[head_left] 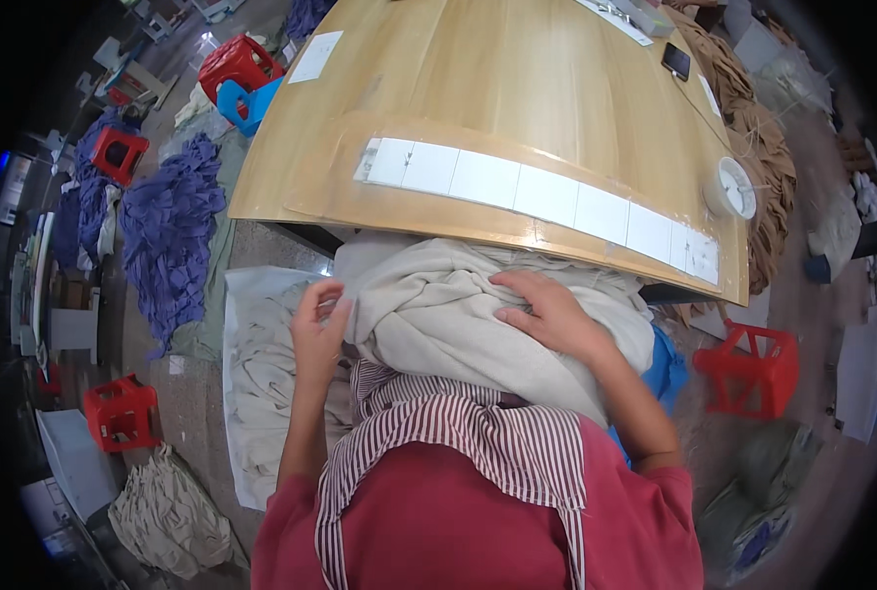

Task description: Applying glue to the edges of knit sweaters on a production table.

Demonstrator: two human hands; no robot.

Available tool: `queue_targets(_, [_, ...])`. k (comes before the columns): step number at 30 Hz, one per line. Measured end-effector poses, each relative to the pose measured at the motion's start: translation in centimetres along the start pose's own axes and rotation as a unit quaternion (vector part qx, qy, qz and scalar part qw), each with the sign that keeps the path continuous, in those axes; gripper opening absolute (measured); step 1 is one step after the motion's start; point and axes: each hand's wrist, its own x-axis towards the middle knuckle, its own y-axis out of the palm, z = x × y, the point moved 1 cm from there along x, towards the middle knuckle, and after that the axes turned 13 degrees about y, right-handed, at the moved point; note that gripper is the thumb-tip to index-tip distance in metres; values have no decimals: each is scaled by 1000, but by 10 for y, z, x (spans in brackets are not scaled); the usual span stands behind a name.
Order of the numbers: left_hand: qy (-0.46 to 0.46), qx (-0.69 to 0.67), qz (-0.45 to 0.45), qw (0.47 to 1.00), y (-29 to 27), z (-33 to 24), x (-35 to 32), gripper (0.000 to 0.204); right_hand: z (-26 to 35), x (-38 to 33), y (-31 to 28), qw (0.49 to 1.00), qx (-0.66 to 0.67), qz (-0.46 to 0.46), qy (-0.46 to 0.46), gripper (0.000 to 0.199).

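Under both hands' fingers (pixel 517 295) lies beige cloth (pixel 438 315).

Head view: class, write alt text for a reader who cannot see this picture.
A person's left hand pinches the edge of a bundle of beige cloth in their lap while the right hand lies flat on top of it. A wooden table with a strip of white cards stands ahead; red stools and purple fabric piles dot the floor.

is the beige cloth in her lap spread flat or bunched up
Bunched up: the beige cloth lies in thick twisted folds, right hand pressing on top, left hand pinching its edge.
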Motion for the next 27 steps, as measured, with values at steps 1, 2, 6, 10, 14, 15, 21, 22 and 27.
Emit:
queue_targets(1, [0, 47, 92, 995, 7, -5, 10, 33, -1, -1, 0, 999, 18, -24, 10, 44])
queue_targets(2, [1, 90, 185, 978, 15, -9, 18, 37, -4, 0, 2, 999, 19, -22, 13, 44])
queue_targets(6, [45, 167, 202, 964, 30, -5, 14, 38, -17, 7, 4, 991, -10, -73, 112, 40])
queue_targets(10, [-147, 84, 203, 964, 15, 16, 28, 20, -20, 7, -2, 981, -16, -116, 154, 31])
queue_targets(14, [-51, -234, 193, 952, 8, -8, 40, 16, -13, -9, -27, 951, 241, -155, 113, 24])
queue_targets(15, [-39, -291, 290, 911, -7, -12, 41, 18, -3, -20, -46, 968, 231, -91, 27, 23])
queue_targets(21, [-147, -121, 267, 945, 8, 0, 43, 14, 16, -45, -85, 938, 225, 221, -141, 24])
queue_targets(22, [-101, 6, 179, 979, 24, 5, 48, 12, 13, -39, -70, 939, 236, 209, -140, 18])
queue_targets(27, [201, 232, 165, 937, 62, 16, 67, 24, 12, -26, -34, 890, 298, 330, -98, 14])
